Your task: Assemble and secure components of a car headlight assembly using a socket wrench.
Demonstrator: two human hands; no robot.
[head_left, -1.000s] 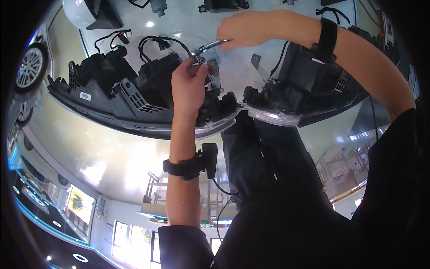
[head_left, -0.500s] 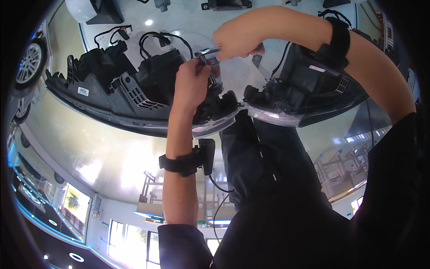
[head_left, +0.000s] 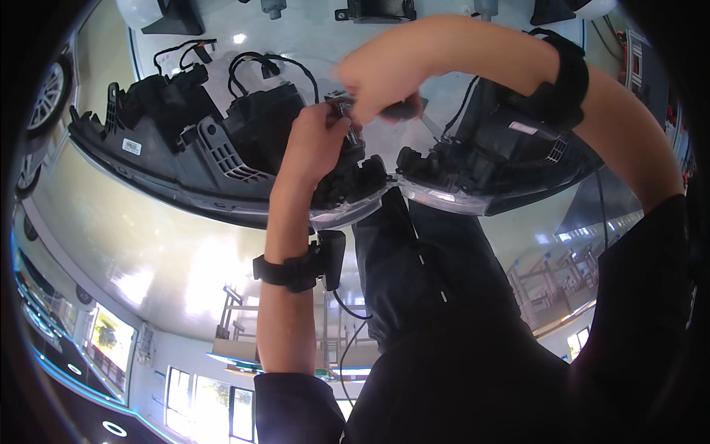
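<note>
Two black car headlight housings lie end to end, a left headlight (head_left: pixel 174 159) and a right headlight (head_left: pixel 499 148), their clear lenses towards me. My right hand (head_left: pixel 384 85), slightly blurred, is closed round a ratchet wrench (head_left: pixel 403 110) with a dark handle; its fingers hide most of the tool. At the inner end of the left headlight, my left hand (head_left: pixel 319 140) pinches the silver metal part below the wrench's head. Both hands are close together, almost touching. What the wrench sits on is hidden by my fingers.
Both headlights rest on a pale glossy table (head_left: pixel 318 37). Black cables (head_left: pixel 272 58) loop up behind the left headlight. A dark bracket-like part (head_left: pixel 376 10) and grey cylindrical parts (head_left: pixel 273 7) stand along the far side. A car wheel (head_left: pixel 50 92) shows at far left.
My right hand has shifted slightly down and left, swinging the wrench handle lower. My left hand keeps its pinch. The whole view has drifted a little.
</note>
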